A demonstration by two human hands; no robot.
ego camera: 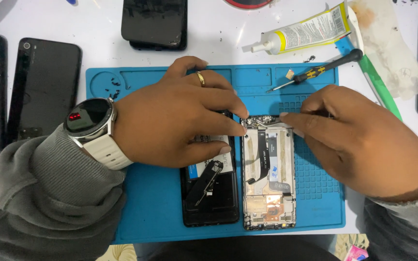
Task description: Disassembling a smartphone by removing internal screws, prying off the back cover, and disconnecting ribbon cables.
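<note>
White table carries a blue repair mat [151,217], and on it your work lies open. You have the phone already apart: the opened phone frame [268,179] shows its flat cables and bare metal, and the black back part [210,198] lies just beside it, on its left. Your left hand [180,123] presses flat over the top of the black part, fingers closed on nothing. Your right hand [359,140] pinches thin metal tweezers [273,123] at the small board on the top of the frame. I judge the inside work is in the middle; closing remains. Mat compartments hold only a few crumbs and one small piece. A screwdriver [315,72] and a glue tube [306,31] lie near.
</note>
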